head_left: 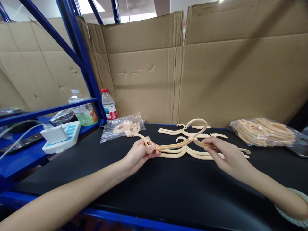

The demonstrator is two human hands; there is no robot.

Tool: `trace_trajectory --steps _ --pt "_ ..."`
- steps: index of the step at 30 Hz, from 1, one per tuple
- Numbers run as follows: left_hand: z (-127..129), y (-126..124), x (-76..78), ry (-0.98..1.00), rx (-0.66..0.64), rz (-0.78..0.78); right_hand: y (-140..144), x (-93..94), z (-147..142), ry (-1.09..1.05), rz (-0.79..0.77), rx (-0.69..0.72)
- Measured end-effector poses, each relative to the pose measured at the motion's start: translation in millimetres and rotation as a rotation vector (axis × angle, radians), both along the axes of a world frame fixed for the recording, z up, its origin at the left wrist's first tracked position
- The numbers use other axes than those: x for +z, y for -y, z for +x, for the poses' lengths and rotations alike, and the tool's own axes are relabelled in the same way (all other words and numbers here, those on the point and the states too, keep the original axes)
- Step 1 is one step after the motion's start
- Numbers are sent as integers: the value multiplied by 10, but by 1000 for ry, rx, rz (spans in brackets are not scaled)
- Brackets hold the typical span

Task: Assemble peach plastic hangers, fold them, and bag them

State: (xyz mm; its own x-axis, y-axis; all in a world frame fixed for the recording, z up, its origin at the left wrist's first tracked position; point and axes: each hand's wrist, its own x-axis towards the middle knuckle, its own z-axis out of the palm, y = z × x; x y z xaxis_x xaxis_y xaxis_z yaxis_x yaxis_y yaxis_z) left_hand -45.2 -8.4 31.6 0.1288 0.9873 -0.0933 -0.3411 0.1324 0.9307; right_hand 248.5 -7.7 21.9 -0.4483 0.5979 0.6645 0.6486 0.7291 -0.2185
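A cream plastic clothes hanger (174, 146) is held up between both hands, its large round hook upward. My left hand (143, 152) pinches the hanger's left arm near the curled end. Closed around its right arm is my right hand (222, 152). Just below and behind it, a second cream hanger (198, 155) lies on the black tabletop, partly covered by the held one and my fingers. Farther back rests another hanger (170, 131) of the same colour.
A clear plastic bag (109, 132) with cream pieces lies back left, and a bag of hangers (267, 132) back right. A red-capped bottle (109, 106), a larger bottle (84, 112) and a power strip (63, 139) stand left. Cardboard (149, 83) walls the back.
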Motion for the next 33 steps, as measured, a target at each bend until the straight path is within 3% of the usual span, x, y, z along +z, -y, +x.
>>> trace_trajectory --steps 12,24,28,30,33 --pt "9 -56 -30 16 92 46 40 -16 -23 -32 -52 -51" --pt "11 -84 -64 95 5 92 -48 -34 2 -126 -145 -98" --pt "56 -14 -62 11 -64 51 -66 14 22 -177 -181 -104" --pt "92 87 -63 -165 -167 163 -73 48 30 -198 -195 -101" --pt "126 267 -56 -569 -257 553 -81 74 38 -208 -234 -83"
